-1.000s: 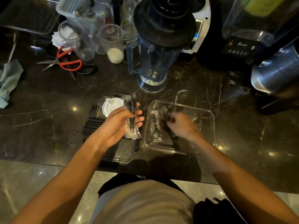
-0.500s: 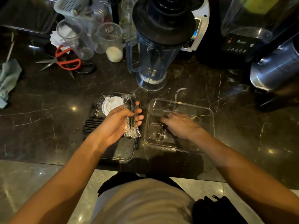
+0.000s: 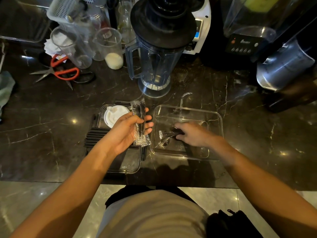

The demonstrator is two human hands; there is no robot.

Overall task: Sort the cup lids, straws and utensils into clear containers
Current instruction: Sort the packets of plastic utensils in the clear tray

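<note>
Your left hand (image 3: 127,133) grips a bundle of wrapped black plastic utensils (image 3: 141,125), fingers curled round its middle, thumb side toward you. Long axis of the bundle runs away from you and a little left: fork tines at the far end, crinkled cellophane tails at the near end. It hangs over the seam between the two containers, just left of the right-hand one.

Your right hand (image 3: 193,133) is down inside the square clear container (image 3: 215,117), palm down, fingertips on a wrapped utensil (image 3: 167,136) lying on the container floor. Whether the fingers pinch it or only press it flat, you cannot tell; the fingers hide the contact. That piece lies roughly crosswise, left to right, its wrapper end pointing toward your left hand.

Judgement: the bundle goes rightward into that same container. The left hand is nearer the load, the right nearer the drop spot. Turn the bundle to match the piece already laid down, or it will stack crooked.

Materials: thin glossy cellophane, slippery and noisy; utensils hard, matte black. Containers are rigid clear plastic with rounded corners and a raised rim.

Outward: the left clear container (image 3: 132,167) holds a white cup lid (image 3: 114,115) at its far end. Black straws (image 3: 96,136) lie across it, ends overhanging its left edge. Dark veined marble tabletop (image 3: 51,117), polished. Blender jar (image 3: 154,62) stands beyond; red-handled scissors (image 3: 63,71) far left.
</note>
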